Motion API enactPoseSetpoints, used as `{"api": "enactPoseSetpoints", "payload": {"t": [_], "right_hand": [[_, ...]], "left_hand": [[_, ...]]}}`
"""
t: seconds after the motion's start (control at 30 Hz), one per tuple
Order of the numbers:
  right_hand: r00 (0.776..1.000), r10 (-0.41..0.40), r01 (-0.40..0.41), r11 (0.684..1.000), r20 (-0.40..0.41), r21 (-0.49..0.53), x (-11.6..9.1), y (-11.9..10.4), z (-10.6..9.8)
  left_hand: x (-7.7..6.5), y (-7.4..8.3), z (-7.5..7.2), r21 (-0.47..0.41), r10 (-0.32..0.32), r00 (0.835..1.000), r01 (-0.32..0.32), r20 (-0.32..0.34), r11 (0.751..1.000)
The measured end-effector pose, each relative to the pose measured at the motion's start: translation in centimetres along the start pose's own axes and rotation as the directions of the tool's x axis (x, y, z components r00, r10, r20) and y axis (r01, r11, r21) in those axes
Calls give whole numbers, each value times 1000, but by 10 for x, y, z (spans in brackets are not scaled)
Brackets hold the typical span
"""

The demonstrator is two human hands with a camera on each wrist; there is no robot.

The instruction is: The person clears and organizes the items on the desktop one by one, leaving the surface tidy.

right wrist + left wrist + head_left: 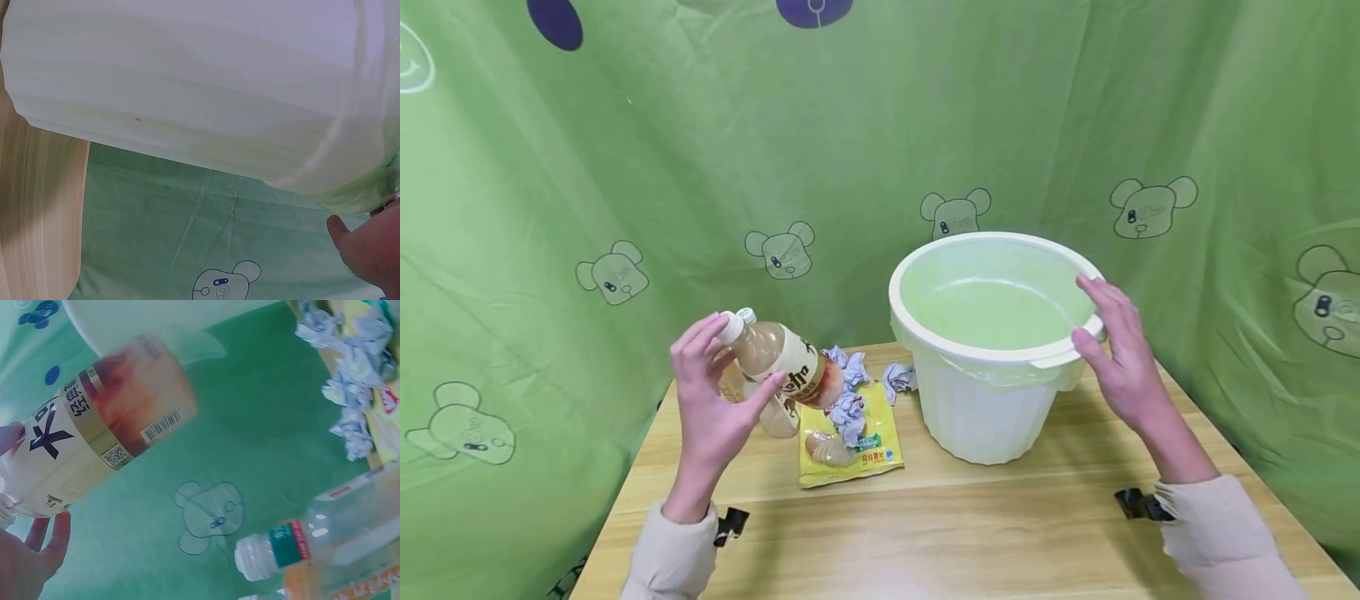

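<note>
My held bottle (pixel 792 360) hid parts of two bottles (pixel 779 420) behind it. Edges cropped, in my left wrist's view, my left hand (pixel 26 565) at eight o'clock, those bottles at four and the packet (pixel 386 429) at two; in my right wrist's, the bin (pixel 187 81) at twelve and my right hand (pixel 375 247) at four.

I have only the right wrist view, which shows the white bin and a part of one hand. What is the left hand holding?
Observer: The left hand holds a tilted bottle.
Operator: Thank you. Does anything lie on the table beside the bin?
Observer: Yes, a yellow packet with crumpled paper on it.
Operator: And is there another bottle?
Observer: Yes, the left wrist view shows at least one more, a clear bottle.
</note>
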State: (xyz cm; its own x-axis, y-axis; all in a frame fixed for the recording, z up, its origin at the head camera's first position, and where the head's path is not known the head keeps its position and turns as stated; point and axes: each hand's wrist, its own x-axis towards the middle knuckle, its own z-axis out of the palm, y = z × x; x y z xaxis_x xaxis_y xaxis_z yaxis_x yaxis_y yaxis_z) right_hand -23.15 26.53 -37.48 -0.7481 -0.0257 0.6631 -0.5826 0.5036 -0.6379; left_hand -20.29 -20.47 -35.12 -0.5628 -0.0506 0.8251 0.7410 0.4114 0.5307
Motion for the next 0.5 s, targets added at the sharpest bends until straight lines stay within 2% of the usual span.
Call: {"api": "enactPoseSetpoints", "payload": {"t": [0.23,0.37,0.5], "right_hand": [[1000,-13,13,1000,-6,-2,0,0,0],[1000,-13,13,1000,-7,-1,0,1,1],[1000,-10,10,1000,-6,-1,0,1,1]], "left_hand": [[17,10,5,-181,-54,998,50,-19,982],[30,15,7,-280,-71,997,58,-36,958],[41,18,13,-381,-111,991,77,-70,921]]}}
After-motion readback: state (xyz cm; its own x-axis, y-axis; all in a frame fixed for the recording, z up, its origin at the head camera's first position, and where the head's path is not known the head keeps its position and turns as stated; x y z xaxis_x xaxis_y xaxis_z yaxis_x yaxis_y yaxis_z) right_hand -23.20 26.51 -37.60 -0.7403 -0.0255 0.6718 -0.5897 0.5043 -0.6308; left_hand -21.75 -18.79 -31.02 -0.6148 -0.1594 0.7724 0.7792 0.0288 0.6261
